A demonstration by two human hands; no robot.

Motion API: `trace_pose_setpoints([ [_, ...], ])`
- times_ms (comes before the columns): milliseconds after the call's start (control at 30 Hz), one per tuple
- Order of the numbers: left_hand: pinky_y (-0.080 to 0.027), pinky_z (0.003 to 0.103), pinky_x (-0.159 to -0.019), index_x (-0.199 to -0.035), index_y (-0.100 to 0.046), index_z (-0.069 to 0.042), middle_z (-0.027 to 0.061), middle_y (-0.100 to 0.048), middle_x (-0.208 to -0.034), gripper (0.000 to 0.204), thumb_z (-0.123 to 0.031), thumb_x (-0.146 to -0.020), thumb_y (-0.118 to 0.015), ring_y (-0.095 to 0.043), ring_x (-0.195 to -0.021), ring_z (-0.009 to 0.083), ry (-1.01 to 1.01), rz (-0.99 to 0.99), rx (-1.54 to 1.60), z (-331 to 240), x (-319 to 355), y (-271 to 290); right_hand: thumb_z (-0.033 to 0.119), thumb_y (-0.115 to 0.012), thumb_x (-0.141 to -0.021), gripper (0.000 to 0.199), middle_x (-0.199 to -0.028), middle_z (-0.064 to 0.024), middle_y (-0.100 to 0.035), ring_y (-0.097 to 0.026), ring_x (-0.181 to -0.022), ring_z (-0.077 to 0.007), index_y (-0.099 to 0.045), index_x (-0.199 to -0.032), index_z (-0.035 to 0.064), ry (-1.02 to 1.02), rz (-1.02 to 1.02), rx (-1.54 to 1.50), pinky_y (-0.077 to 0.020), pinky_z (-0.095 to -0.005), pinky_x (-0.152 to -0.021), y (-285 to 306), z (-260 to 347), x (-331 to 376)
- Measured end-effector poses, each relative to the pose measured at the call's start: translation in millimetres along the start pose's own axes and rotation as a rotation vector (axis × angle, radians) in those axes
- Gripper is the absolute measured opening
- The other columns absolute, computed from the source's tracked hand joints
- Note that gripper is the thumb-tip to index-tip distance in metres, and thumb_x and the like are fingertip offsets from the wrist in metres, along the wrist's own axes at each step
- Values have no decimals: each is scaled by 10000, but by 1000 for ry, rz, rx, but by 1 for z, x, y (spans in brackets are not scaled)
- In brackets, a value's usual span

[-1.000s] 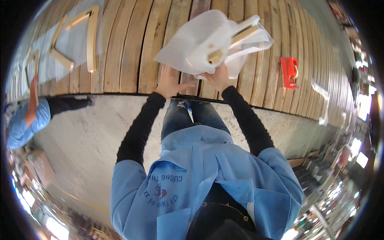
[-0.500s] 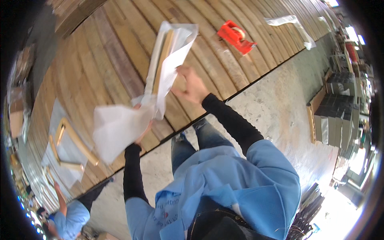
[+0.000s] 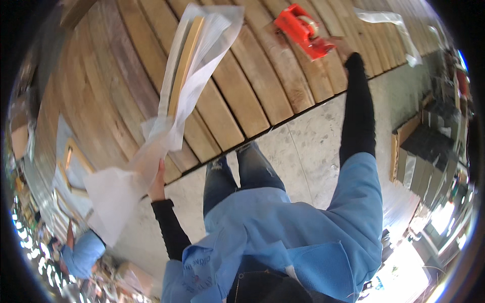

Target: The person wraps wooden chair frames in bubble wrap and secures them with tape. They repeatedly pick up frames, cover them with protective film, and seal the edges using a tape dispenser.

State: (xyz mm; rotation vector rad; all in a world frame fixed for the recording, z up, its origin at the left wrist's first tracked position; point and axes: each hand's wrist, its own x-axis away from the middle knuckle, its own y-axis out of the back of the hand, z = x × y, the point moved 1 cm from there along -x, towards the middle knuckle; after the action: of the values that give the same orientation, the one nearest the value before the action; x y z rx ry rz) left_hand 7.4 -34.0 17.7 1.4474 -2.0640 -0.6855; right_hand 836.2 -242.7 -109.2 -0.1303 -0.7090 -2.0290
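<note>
A wooden piece [image 3: 188, 60], light brown with a paler strip beside it, lies on the slatted table, partly wrapped in a thin white wrapping sheet [image 3: 207, 65]. My left hand [image 3: 158, 183] grips the near end of this sheet at the table's front edge; its fingers are partly behind the wrap. A loose flap [image 3: 111, 197] of the sheet hangs to the left of that hand. My right arm stretches out to a red tape dispenser [image 3: 298, 31]. At the dispenser's near right end is my right hand [image 3: 344, 47], blurred, its fingertips too unclear to read.
On the left, wooden frame parts [image 3: 70, 164] rest on another white sheet [image 3: 59, 132]. A bent white-wrapped piece [image 3: 396, 25] lies at the far right. Another person [image 3: 83, 255] in blue works at the lower left. Boxes [image 3: 424, 156] stand on the floor at right.
My right hand has left the wrapping sheet and moved right to the tape dispenser. My left hand still holds the sheet, and its loose flap hangs lower. The whole view has shifted somewhat.
</note>
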Motion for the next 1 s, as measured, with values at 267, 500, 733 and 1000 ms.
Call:
trace_pose_setpoints([
  [267,-454,354,-1041,-1271,-647,-4,93,-684,-1239,509,-262,-871,-826,-616,-1144,217,39,-12,6,-16,-12,10,545,-671,-875,483,-1081,-170,-737,-682,-1049,-317,-782,-993,90,-233,-130,899,-500,-417,-942,25,-17,65],
  [500,-453,347,-1023,-1244,-658,5,85,-684,-1221,474,-231,-868,-824,-612,-1120,210,123,19,14,-26,-9,13,608,-639,-885,482,-1021,-80,-776,-725,-1004,-349,-794,-1083,197,-287,-861,688,-545,-510,-885,-135,25,123],
  [733,-482,328,-970,-1177,-673,0,65,-696,-1136,466,-249,-832,-864,-629,-1058,190,61,-3,104,-43,-14,12,143,-757,-838,73,-891,-7,-695,-650,-896,-236,-729,-904,154,742,144,-169,-485,-374,-820,-436,265,283],
  [1000,-480,315,-965,-1177,-682,-1,56,-691,-1132,393,-185,-864,-832,-622,-1058,163,119,114,249,-37,-16,14,465,-715,-859,289,-815,38,-595,-574,-905,-182,-657,-899,184,1014,-34,219,-401,-384,-813,-550,279,259],
])
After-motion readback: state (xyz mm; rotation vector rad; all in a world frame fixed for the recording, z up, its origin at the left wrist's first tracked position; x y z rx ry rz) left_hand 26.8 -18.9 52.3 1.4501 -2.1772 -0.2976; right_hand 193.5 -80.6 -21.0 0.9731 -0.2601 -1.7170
